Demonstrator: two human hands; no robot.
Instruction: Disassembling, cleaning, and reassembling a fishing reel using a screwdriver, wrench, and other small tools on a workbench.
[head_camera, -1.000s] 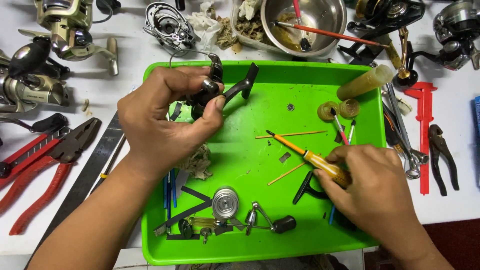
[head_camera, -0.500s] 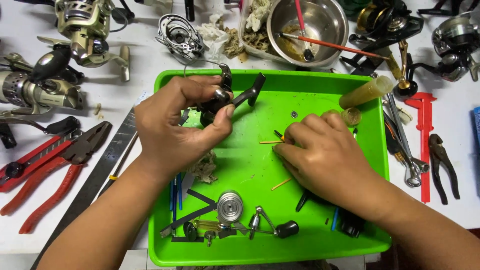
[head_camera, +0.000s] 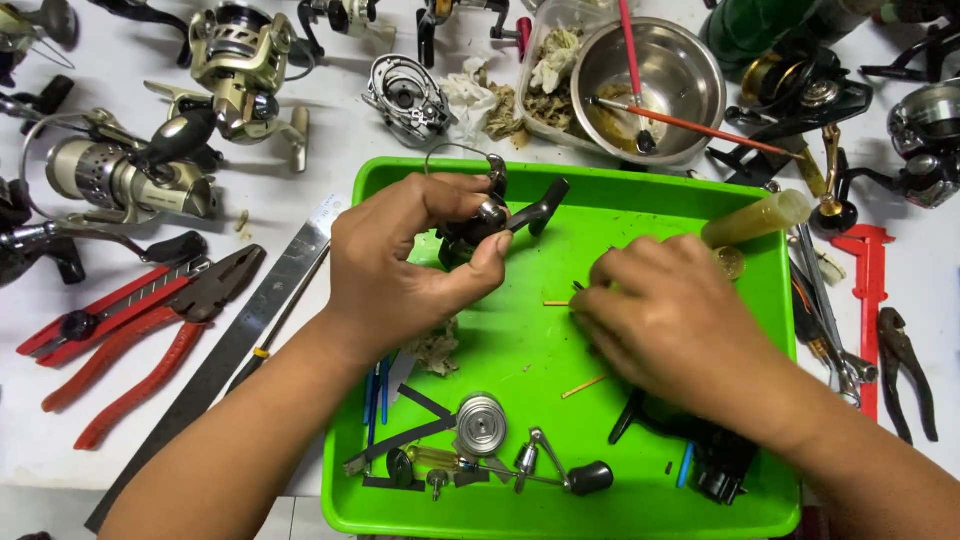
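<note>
My left hand (head_camera: 400, 270) grips a black fishing reel body (head_camera: 470, 235) with a curved arm, held above the far part of a green tray (head_camera: 600, 182). My right hand (head_camera: 670, 320) lies palm down over the middle of the tray, fingers closed around a screwdriver. Only the screwdriver's dark tip (head_camera: 577, 287) shows, pointing left toward the reel body, a short gap away. A thin orange stick (head_camera: 555, 303) lies just under the tip.
A silver spool (head_camera: 480, 425), a knobbed handle (head_camera: 590, 477) and small parts lie at the tray's near edge. A steel bowl (head_camera: 650, 70) with brushes stands behind. Red pliers (head_camera: 130, 340), a steel ruler (head_camera: 230, 350) and reels (head_camera: 130, 180) lie left; a red caliper (head_camera: 868, 300) and black pliers (head_camera: 905, 370) lie right.
My right hand has carried the screwdriver from the tray's near right up and left toward the reel body, and its yellow handle is now hidden. My left hand has kept the reel body.
</note>
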